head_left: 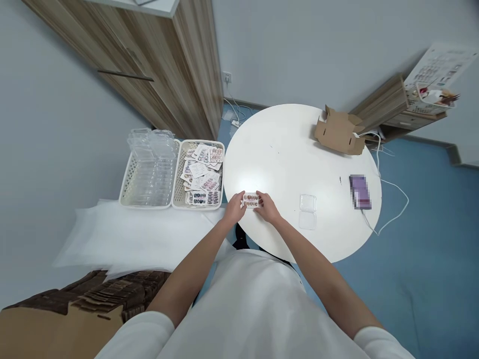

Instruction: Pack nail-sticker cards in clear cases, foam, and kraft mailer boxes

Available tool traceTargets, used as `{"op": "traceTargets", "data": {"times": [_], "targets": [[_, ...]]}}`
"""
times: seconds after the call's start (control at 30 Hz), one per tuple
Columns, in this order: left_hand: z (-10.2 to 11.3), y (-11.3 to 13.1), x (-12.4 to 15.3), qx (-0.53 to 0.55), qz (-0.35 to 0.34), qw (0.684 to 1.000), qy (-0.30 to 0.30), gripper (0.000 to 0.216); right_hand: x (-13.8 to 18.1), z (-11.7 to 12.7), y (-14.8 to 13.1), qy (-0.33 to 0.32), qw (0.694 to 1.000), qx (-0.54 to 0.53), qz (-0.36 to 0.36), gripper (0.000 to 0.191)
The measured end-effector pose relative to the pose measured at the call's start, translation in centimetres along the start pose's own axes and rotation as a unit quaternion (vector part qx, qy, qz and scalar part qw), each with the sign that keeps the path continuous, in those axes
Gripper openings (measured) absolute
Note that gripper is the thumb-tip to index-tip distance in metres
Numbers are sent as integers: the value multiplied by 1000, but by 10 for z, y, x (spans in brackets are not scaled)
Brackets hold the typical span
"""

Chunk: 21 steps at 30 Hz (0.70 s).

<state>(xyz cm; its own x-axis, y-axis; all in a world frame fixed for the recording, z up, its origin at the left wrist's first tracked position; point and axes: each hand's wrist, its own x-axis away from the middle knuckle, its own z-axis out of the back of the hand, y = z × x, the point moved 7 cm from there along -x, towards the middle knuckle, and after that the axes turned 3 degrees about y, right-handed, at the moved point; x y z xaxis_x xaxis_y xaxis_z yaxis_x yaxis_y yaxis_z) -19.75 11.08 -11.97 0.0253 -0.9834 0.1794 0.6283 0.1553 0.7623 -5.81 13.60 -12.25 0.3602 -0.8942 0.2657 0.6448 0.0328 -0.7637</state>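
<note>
A small card (250,198) set with two rows of oval, brownish pieces is held between two bare hands at the near left edge of a round white table (284,154). The left hand (235,208) pinches the card's left end and the right hand (268,207) its right end, fingers bent around the edges; whether the card touches the tabletop cannot be told.

To the right of the hands, a clear plastic box (308,212) lies opened flat on the table. Farther right sits a purple object (360,192), its details pixelated, with a white cord (402,212) running off the table's edge. An unfolded brown cardboard box (339,132) rests near the far right edge.

Left of the table, two white baskets stand side by side: the nearer basket (179,185) is heaped with similar cards (202,172), the other basket (127,182) packed with clear boxes (151,174). Below them spread translucent white sheets (123,237), beside stacked brown cardboard (123,294). A wood-grain cabinet (179,65) stands behind the baskets, against pale walls.
</note>
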Motion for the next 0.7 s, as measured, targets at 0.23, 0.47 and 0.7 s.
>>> {"op": "traceTargets", "data": {"times": [0.23,0.47,0.7], "targets": [[-20,32,30,43,-46,997,-37,69,41,26,13,10,999,9,31,64],[-81,83,58,-7,-102,990,-97,61,114,69,61,24,999,3,46,64],[-145,138,47,-96,-156,975,-127,58,148,127,120,80,996,39,28,61]]}}
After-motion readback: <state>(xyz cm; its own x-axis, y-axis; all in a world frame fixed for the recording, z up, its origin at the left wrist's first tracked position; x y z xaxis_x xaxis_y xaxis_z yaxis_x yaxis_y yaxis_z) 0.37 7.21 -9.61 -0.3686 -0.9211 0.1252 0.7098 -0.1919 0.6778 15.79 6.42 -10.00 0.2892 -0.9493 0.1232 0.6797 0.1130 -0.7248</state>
